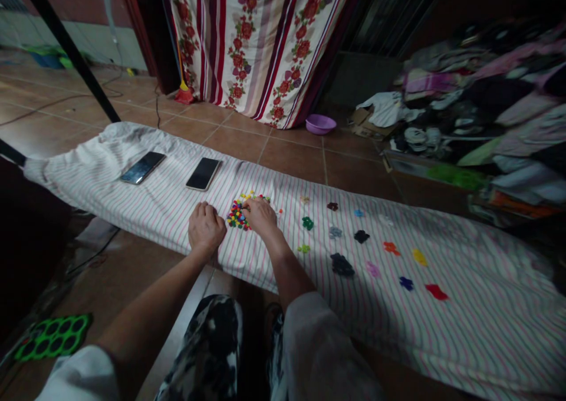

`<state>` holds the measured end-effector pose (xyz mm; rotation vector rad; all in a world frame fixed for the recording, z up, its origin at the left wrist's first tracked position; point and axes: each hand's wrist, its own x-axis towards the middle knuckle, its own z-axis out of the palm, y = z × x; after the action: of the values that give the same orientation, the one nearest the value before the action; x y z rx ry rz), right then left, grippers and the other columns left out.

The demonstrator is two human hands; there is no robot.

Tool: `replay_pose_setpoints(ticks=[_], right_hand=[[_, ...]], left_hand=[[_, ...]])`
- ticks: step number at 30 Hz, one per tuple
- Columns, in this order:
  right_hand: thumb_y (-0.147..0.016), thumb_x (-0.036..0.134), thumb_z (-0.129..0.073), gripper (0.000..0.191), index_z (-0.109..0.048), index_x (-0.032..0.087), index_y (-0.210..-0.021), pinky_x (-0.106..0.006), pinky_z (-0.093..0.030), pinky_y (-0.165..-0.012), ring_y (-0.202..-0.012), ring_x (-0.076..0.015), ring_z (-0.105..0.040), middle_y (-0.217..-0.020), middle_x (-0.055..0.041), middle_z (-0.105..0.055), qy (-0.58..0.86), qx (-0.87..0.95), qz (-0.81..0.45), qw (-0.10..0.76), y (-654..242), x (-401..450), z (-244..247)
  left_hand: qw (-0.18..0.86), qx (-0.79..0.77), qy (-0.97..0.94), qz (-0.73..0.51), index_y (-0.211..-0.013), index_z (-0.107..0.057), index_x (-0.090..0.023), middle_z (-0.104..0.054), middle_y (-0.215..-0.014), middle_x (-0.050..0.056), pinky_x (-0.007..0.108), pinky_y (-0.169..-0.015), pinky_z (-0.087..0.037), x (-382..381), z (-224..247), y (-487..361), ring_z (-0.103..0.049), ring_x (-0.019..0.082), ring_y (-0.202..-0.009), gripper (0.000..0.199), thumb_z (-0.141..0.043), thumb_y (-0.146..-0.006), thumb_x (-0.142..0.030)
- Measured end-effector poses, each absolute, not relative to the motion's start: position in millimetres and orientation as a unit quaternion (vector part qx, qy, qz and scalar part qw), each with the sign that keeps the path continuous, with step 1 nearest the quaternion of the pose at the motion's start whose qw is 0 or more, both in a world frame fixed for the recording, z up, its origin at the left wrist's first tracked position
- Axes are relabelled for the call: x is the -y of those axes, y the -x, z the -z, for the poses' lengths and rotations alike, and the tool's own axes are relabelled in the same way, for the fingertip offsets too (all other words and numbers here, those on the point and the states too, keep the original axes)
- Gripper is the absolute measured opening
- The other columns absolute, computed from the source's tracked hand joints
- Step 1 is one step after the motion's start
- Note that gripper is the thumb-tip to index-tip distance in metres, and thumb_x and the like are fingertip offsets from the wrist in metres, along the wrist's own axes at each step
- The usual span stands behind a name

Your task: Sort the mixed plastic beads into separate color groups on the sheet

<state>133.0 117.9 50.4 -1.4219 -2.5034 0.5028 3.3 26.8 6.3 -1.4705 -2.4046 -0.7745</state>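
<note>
A mixed pile of small coloured pieces (237,217), like beads or tiny blocks, lies on the striped cloth (283,183). Over its right side is my right hand (262,215), fingertips pinched together among the pieces; whatever is between them is too small to name. My left hand (206,227) rests curled at the cloth's near edge, just left of the pile, its palm side hidden. To the right are small one-colour groups, among them a green group (308,223), a black group (361,236), an orange group (391,248), a yellow group (420,256) and a red group (437,292).
Two phones, a left phone (142,168) and a right phone (204,173), lie on the cloth beyond my left hand. Behind stand a floral curtain (265,41) and a purple basin (321,124). Heaped clothes (477,94) fill the far right. A green tray-like object (53,337) is low on the left.
</note>
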Motion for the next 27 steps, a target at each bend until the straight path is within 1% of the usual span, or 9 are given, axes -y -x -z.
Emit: replay_pose_setpoints(ticks=[4, 11, 17, 23, 27], right_hand=[[-0.084, 0.022, -0.055, 0.018, -0.068, 0.023, -0.096, -0.033, -0.043, -0.087, -0.104, -0.0224, -0.054, -0.107, -0.0091, -0.063, 0.505, 0.839, -0.175, 0.104, -130.6, -117.4, -51.6], [-0.083, 0.021, -0.053, 0.018, -0.068, 0.021, -0.094, -0.033, -0.042, -0.090, -0.101, -0.0215, -0.054, -0.104, -0.0099, -0.064, 0.502, 0.839, -0.168, 0.123, -131.9, -116.2, -49.3], [-0.083, 0.022, -0.052, 0.018, -0.068, 0.021, -0.092, -0.031, -0.041, -0.089, -0.098, -0.0194, -0.056, -0.100, -0.0078, -0.065, 0.497, 0.837, -0.183, 0.135, -133.5, -118.2, -49.5], [-0.081, 0.019, -0.051, 0.021, -0.067, 0.020, -0.094, -0.028, -0.041, -0.088, -0.094, -0.0180, -0.058, -0.095, -0.0060, -0.067, 0.485, 0.832, -0.195, 0.186, -134.4, -121.8, -50.5], [-0.080, 0.017, -0.049, 0.021, -0.066, 0.020, -0.093, -0.026, -0.044, -0.081, -0.085, -0.0160, -0.061, -0.089, -0.0033, -0.069, 0.486, 0.818, -0.221, 0.216, -135.0, -123.4, -50.1]], left_hand=[[0.113, 0.817, 0.501, 0.263, -0.097, -0.057, -0.011, -0.060, -0.118, 0.020, 0.044, -0.101, -0.038, -26.7, -5.4, -3.1, -0.049, 0.031, -0.119, 0.025, -0.042, -0.079, -0.020], [0.121, 0.813, 0.507, 0.261, -0.095, -0.057, -0.012, -0.061, -0.115, 0.020, 0.043, -0.102, -0.038, -27.3, -4.3, -2.1, -0.050, 0.030, -0.118, 0.023, -0.043, -0.078, -0.019], [0.115, 0.815, 0.502, 0.266, -0.095, -0.057, -0.013, -0.060, -0.115, 0.019, 0.043, -0.101, -0.038, -26.9, -5.7, -2.8, -0.050, 0.030, -0.118, 0.023, -0.043, -0.079, -0.020], [0.107, 0.815, 0.506, 0.261, -0.100, -0.056, -0.010, -0.059, -0.118, 0.022, 0.044, -0.101, -0.038, -26.3, -5.9, -2.2, -0.049, 0.031, -0.119, 0.027, -0.043, -0.079, -0.020], [0.113, 0.815, 0.502, 0.266, -0.100, -0.055, -0.012, -0.059, -0.118, 0.019, 0.045, -0.100, -0.038, -26.5, -4.1, -1.8, -0.049, 0.031, -0.119, 0.026, -0.043, -0.079, -0.021]])
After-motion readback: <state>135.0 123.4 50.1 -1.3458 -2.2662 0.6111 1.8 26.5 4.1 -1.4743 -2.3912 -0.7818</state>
